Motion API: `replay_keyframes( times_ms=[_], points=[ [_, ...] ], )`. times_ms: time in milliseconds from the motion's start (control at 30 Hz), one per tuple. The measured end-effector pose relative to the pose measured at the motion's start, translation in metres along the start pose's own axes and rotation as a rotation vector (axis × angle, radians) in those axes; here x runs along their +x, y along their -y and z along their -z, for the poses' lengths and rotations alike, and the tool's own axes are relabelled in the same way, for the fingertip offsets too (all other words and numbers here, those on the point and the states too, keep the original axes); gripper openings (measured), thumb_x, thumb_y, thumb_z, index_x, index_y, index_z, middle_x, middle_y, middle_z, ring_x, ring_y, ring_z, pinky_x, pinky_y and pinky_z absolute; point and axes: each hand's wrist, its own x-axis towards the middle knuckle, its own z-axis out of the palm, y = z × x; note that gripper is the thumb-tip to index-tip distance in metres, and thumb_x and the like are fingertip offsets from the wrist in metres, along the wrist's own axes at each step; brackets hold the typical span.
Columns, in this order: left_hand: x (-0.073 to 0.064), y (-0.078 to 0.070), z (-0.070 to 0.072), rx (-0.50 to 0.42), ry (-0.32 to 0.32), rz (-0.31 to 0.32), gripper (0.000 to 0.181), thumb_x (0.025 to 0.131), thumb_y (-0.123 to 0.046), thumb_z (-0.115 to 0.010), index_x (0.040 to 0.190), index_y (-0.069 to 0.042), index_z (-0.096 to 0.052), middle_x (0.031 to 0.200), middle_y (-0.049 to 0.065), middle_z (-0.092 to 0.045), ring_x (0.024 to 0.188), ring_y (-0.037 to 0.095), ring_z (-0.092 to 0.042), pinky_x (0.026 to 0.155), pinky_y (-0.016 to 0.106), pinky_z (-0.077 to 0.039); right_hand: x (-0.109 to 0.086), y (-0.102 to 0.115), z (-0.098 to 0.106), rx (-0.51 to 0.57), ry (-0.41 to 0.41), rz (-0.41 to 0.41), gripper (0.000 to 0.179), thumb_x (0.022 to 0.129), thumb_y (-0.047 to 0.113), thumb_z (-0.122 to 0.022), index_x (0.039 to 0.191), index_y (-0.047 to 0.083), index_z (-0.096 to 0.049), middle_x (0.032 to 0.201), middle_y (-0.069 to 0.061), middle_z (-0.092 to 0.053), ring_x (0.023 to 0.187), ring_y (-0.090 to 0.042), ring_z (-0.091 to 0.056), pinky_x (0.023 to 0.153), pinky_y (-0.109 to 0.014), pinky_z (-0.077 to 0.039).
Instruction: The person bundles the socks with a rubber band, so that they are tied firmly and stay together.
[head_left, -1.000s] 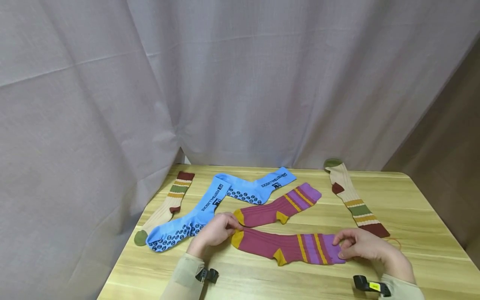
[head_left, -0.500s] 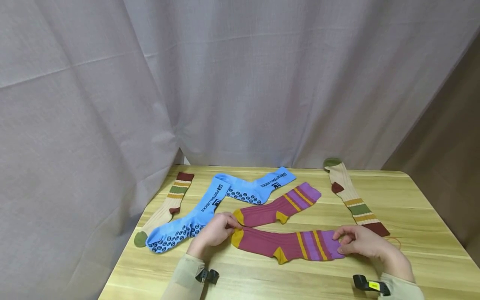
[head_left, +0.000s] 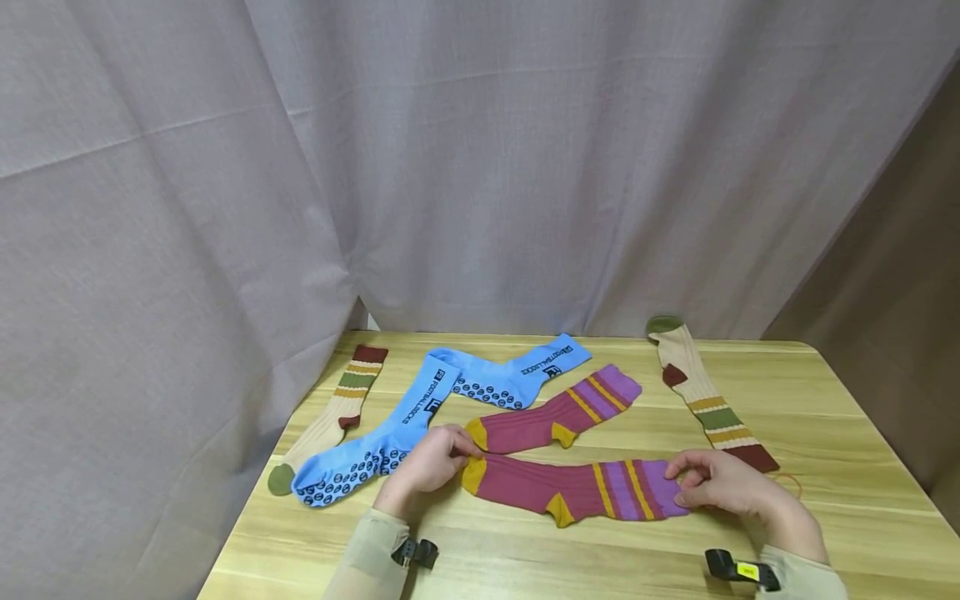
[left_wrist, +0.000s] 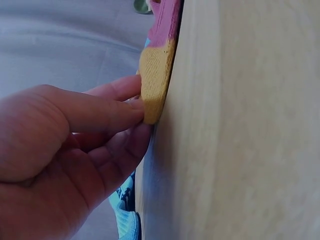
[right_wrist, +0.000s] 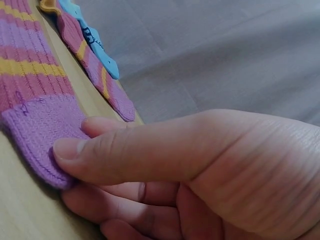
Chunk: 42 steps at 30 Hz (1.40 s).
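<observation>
Pinching with the left hand [head_left: 433, 460] the yellow toe of the nearer maroon sock [head_left: 525, 487] — with thumb and fingertips pressed together at the very tip. Grasping with the right hand [head_left: 731, 490] the purple cuff at the other end, with the thumb laid over the knit and fingers curled along the edge. Stretched lengthwise between both hands, flat, with the heel turned toward the near side.

Just beyond, lying slantwise: a second maroon sock [head_left: 521, 427], with the toe close beside the left hand. Farther to the left: a nearer blue sock [head_left: 412, 417], dotted black on the sole, meeting at the cuff the toe of a farther blue sock [head_left: 491, 372]. Next to these, at the far left, a left cream sock [head_left: 322, 433]. Off on the right, near the right hand, a right cream sock [head_left: 692, 375], banded in ochre and green.

Under all of it, a pale wood-grain table [head_left: 540, 567]. Behind, hanging in folds, a gray curtain [head_left: 480, 167]; at right, a brown curtain [head_left: 892, 342].

Reaching in from below in a left sleeve [head_left: 371, 542] and a right sleeve [head_left: 806, 577] — slanting rightward with the left forearm, pointing leftward with the right hand.
</observation>
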Motion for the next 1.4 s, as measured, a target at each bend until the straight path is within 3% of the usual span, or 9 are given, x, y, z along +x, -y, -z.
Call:
replay_keyframes(
  times_ms=[300, 600, 833, 1167, 1400],
  points=[
    [-0.001, 0.001, 0.001, -0.034, 0.017, 0.018, 0.026, 0.093, 0.009, -0.072, 0.108, -0.007, -0.085, 0.105, 0.000, -0.076, 0.104, 0.017, -0.068, 0.098, 0.036, -0.057, -0.002, 0.001, 0.002, 0.007, 0.029, 0.000, 0.030, 0.092, 0.001, -0.078, 0.118, -0.010, -0.065, 0.083, -0.005, -0.063, 0.072, -0.011, -0.056, 0.064, -0.025, -0.049],
    [-0.003, 0.001, 0.004, -0.108, 0.012, 0.070, 0.016, 0.092, 0.003, -0.078, 0.100, -0.010, -0.080, 0.093, -0.004, -0.068, 0.082, 0.008, -0.061, 0.076, 0.027, -0.055, -0.005, 0.008, 0.005, -0.094, -0.011, 0.006, 0.036, 0.097, 0.017, -0.079, 0.122, -0.006, -0.068, 0.092, -0.009, -0.069, 0.078, -0.009, -0.059, 0.067, -0.024, -0.049],
    [-0.004, 0.001, 0.006, -0.147, 0.017, 0.091, 0.013, 0.091, 0.001, -0.080, 0.099, -0.009, -0.079, 0.091, -0.007, -0.068, 0.080, 0.008, -0.062, 0.075, 0.027, -0.056, -0.005, 0.005, 0.005, -0.113, -0.026, -0.006, 0.035, 0.097, 0.017, -0.079, 0.123, -0.005, -0.068, 0.090, -0.010, -0.068, 0.076, -0.010, -0.058, 0.065, -0.025, -0.048],
    [-0.006, 0.002, 0.010, -0.199, -0.015, 0.117, 0.012, 0.091, 0.001, -0.080, 0.100, -0.008, -0.077, 0.090, -0.002, -0.071, 0.079, 0.012, -0.064, 0.072, 0.028, -0.056, -0.005, 0.002, 0.005, -0.090, -0.074, -0.050, 0.037, 0.097, 0.017, -0.079, 0.125, -0.005, -0.067, 0.093, -0.009, -0.069, 0.076, -0.013, -0.059, 0.064, -0.027, -0.052],
    [-0.004, 0.005, 0.011, -0.199, -0.044, 0.142, 0.013, 0.093, -0.004, -0.081, 0.104, -0.009, -0.076, 0.091, -0.005, -0.069, 0.080, 0.012, -0.064, 0.071, 0.028, -0.057, -0.006, 0.003, 0.006, -0.083, -0.094, -0.065, 0.041, 0.097, 0.018, -0.080, 0.127, -0.006, -0.065, 0.094, -0.009, -0.069, 0.077, -0.014, -0.059, 0.065, -0.026, -0.051]
  ],
)
